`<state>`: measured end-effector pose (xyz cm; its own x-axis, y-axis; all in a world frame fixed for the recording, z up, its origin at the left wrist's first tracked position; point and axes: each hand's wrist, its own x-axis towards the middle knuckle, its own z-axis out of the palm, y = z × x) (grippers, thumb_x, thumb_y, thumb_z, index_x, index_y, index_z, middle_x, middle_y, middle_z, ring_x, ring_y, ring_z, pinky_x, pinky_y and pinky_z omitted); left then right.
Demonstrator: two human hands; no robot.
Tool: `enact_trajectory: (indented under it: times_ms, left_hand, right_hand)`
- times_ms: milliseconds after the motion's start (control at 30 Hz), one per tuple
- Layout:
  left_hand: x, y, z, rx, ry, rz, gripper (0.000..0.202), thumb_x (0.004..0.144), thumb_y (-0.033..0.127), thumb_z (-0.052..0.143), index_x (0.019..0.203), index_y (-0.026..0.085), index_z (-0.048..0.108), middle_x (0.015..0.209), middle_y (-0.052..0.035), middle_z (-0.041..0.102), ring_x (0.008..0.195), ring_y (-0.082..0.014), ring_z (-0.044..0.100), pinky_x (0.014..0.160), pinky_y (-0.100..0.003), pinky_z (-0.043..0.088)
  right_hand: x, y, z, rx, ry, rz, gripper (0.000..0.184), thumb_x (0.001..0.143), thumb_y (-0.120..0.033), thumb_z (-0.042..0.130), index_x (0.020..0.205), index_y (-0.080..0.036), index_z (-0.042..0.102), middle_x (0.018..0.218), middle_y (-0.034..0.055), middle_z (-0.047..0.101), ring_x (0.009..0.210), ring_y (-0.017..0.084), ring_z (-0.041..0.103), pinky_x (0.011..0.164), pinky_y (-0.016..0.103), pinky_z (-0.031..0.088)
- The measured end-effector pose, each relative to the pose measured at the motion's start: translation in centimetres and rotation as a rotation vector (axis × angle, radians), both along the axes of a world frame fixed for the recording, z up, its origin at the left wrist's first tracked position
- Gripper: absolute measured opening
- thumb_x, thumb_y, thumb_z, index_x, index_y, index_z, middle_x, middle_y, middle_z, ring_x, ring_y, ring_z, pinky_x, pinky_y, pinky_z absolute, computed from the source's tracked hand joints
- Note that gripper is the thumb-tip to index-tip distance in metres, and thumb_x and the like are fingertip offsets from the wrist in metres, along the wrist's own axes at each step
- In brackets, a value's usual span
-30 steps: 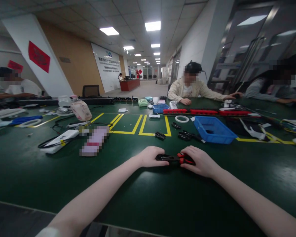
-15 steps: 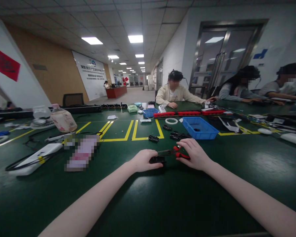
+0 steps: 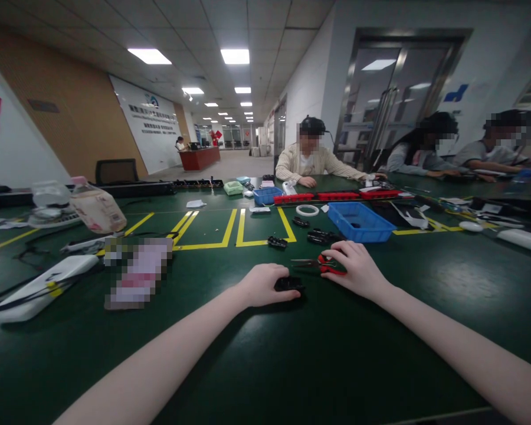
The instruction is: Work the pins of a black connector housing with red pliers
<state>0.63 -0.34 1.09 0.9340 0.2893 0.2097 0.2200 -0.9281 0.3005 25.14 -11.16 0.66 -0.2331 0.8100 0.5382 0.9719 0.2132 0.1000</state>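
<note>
My left hand (image 3: 268,286) is closed round a small black plastic part (image 3: 291,284) low over the green table (image 3: 265,366). Its fingers hide part of the piece. In my right hand (image 3: 356,268) is a pair of red-handled long-nose pliers (image 3: 307,264), with thumb and fingers on the grips. The slim metal jaws point left, just beyond the black part and apart from it. Just past the pliers lie similar black parts: one (image 3: 277,242) to the left, another (image 3: 321,236) close to my right fingers, and a smaller one (image 3: 300,222) farther back.
A blue tray (image 3: 360,224) stands beyond my right hand, near a white ring (image 3: 307,210). Red strips (image 3: 336,196) cross the table in front of a seated person (image 3: 310,159). On the left are a bottle (image 3: 97,206), a white power strip (image 3: 48,283) and a blurred flat item (image 3: 141,271).
The pliers' jaws have come away from the black part, up and to the right. My left hand still grips the part. The whole view has shifted slightly.
</note>
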Motion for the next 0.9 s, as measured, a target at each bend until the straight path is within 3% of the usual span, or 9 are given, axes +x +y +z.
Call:
enact_trajectory:
  times_ms: [200,300,367,600,733,900]
  left_hand:
    - [0.2,-0.1,0.1,0.005,0.018,0.013,0.037,0.084,0.053,0.055,0.078,0.016,0.056,0.078,-0.0006,0.059,0.068,-0.0143,0.054,0.056,-0.023,0.034]
    - [0.3,-0.1,0.1,0.007,0.032,0.019,0.038,0.085,0.054,0.053,0.077,0.017,0.056,0.078,-0.0005,0.06,0.068,-0.0143,0.054,0.056,-0.023,0.033]
    - [0.3,-0.1,0.1,0.009,0.038,0.024,0.039,0.085,0.055,0.053,0.076,0.017,0.055,0.078,-0.0005,0.059,0.068,-0.0145,0.054,0.056,-0.023,0.033]
    - [0.3,-0.1,0.2,-0.001,0.047,0.022,0.037,0.084,0.053,0.054,0.078,0.017,0.055,0.079,-0.0006,0.06,0.068,-0.0145,0.054,0.056,-0.023,0.034]
    - [0.2,-0.1,0.2,-0.01,0.045,0.016,0.037,0.084,0.054,0.054,0.079,0.017,0.055,0.079,-0.0003,0.06,0.068,-0.0144,0.053,0.057,-0.023,0.034]
    - [0.2,0.0,0.2,-0.008,0.047,0.025,0.038,0.083,0.055,0.055,0.078,0.017,0.055,0.079,-0.0002,0.06,0.069,-0.0148,0.054,0.057,-0.023,0.034]
  right_hand:
    - [-0.8,-0.5,0.4,-0.049,0.012,0.047,0.024,0.085,-0.025,0.049,0.105,-0.019,0.061,0.102,0.0113,0.06,0.09,0.024,0.056,0.074,0.039,0.045]
    - [-1.1,-0.8,0.3,-0.111,0.051,0.065,0.028,0.086,-0.015,0.041,0.104,-0.019,0.061,0.096,0.0084,0.063,0.081,0.019,0.058,0.07,0.034,0.047]
    - [-1.1,-0.9,0.1,-0.163,0.081,0.069,0.03,0.084,-0.015,0.044,0.109,-0.02,0.059,0.096,0.0067,0.064,0.08,0.018,0.06,0.07,0.033,0.048]
    - [0.0,-0.7,0.6,-0.338,0.148,0.123,0.037,0.082,-0.036,0.057,0.117,-0.026,0.056,0.102,0.0046,0.065,0.091,0.02,0.06,0.078,0.035,0.049]
    - [1.0,-0.8,0.8,-0.357,0.166,0.106,0.055,0.075,-0.049,0.063,0.123,-0.026,0.052,0.116,0.0089,0.058,0.105,0.026,0.055,0.088,0.044,0.045]
    - [2.3,-0.6,-0.1,-0.405,0.214,0.044,0.078,0.068,-0.059,0.065,0.134,-0.023,0.042,0.132,0.0132,0.047,0.119,0.031,0.048,0.095,0.05,0.042]
